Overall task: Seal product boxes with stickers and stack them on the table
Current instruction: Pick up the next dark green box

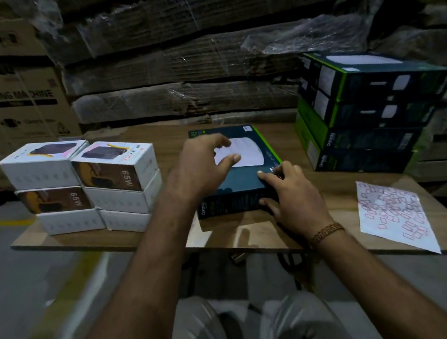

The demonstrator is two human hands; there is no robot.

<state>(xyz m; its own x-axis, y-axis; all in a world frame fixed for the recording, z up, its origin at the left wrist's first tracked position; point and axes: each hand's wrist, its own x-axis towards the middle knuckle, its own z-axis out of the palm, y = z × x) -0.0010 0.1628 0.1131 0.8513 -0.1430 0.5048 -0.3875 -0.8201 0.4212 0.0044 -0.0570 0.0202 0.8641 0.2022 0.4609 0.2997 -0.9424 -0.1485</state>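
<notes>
Head view: right hand (291, 200) grips the dark box (241, 175) at its corner, probably pressing 1 sticker; left hand (202, 166) hovers loose-fingered. Next: stack it.

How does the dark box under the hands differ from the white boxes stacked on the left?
The dark box lies flat and alone at mid-table; the white boxes are piled three high in two columns. It is dark teal with green edging and wider; they are white and smaller. Both are on the table.
</notes>
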